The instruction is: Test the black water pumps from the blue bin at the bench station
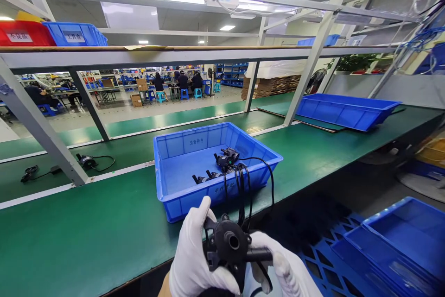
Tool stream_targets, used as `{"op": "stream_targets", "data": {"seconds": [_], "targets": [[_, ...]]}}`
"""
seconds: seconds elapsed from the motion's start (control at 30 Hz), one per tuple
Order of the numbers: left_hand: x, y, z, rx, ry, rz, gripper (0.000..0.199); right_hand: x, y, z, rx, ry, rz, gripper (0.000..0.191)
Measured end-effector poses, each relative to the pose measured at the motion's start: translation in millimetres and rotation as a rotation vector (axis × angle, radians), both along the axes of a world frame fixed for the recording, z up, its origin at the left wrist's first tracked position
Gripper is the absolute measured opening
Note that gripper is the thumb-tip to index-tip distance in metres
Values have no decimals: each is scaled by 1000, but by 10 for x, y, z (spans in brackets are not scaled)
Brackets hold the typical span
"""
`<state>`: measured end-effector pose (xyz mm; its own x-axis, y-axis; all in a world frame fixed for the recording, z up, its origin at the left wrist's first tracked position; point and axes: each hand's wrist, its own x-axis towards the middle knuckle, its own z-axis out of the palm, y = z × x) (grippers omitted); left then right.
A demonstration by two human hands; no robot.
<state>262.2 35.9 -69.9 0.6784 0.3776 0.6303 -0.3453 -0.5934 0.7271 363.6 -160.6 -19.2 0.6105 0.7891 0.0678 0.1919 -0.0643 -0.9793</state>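
Close to the camera, before the bench edge, a small black water pump (229, 243) shows its round housing, its central port facing me and a side outlet pointing right. My left hand (193, 250), in a white glove, is closed around the pump's left side, thumb up. From the right, my right hand (283, 260), also gloved, is closed at the side outlet; some of its fingers are hidden. Beyond both hands stands a blue bin (181, 202) on the bench, with several similar black pumps (225, 160) inside. Their black cables (239, 190) hang over its front rim.
The green bench top (86, 223) carries another blue bin (347, 114) at right. A pump with a cable (86, 161) lies behind the left post (41, 121). Blue crates (392, 246) sit low at right. A shelf (208, 56) crosses above; people sit far behind.
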Motion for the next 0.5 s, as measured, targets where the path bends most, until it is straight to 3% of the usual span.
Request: {"op": "stream_targets", "data": {"seconds": [0.23,0.37,0.5], "targets": [[-41,-18,150,-20,71,21,140,-18,4,10,-28,22,-33,99],[-25,-83,242,33,111,55,139,-11,4,34,-18,96,-28,86],[-2,-126,236,130,60,68,146,84,36,51,-45,71,-79,68]]}}
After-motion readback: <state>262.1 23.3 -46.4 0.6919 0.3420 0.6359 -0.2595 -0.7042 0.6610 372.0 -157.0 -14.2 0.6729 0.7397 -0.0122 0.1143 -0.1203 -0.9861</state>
